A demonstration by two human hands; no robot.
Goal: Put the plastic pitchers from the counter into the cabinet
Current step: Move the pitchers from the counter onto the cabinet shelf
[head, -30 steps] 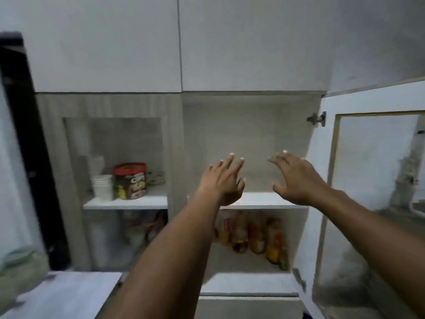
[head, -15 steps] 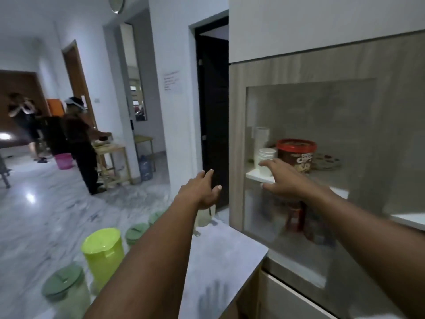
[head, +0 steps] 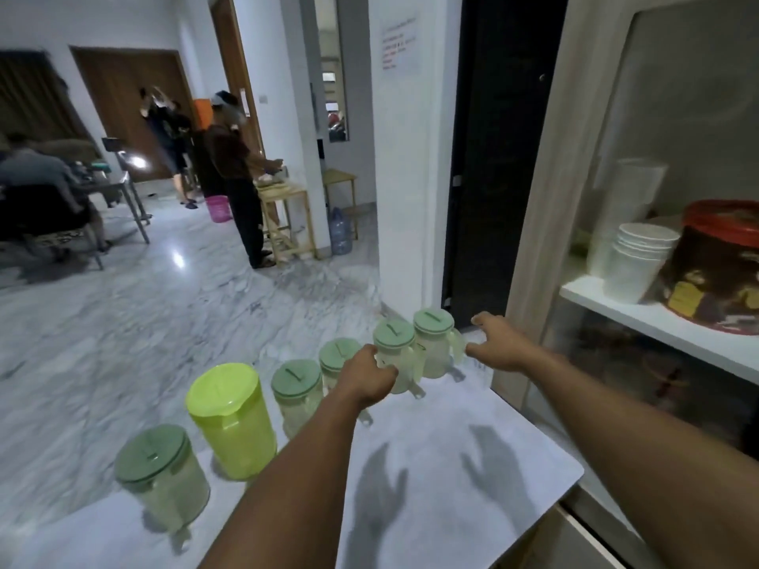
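Several clear plastic pitchers with sage-green lids and one lime-green pitcher stand in a row along the left edge of the white counter. My left hand has its fingers curled against the second-farthest pitcher, which stands on the counter. Whether it grips the pitcher is hidden. My right hand is open with its fingers spread, just right of the handle of the farthest pitcher. The cabinet rises on the right. Its open compartment is out of view.
Behind the cabinet's glass door, a shelf holds stacked white cups and a brown tub with a red lid. Left of the counter the marble floor drops away. People stand and sit at tables far back. A dark doorway lies beyond the pitchers.
My view has swung left from the open cabinet to the counter. Both hands have dropped from shelf height to the two farthest pitchers.
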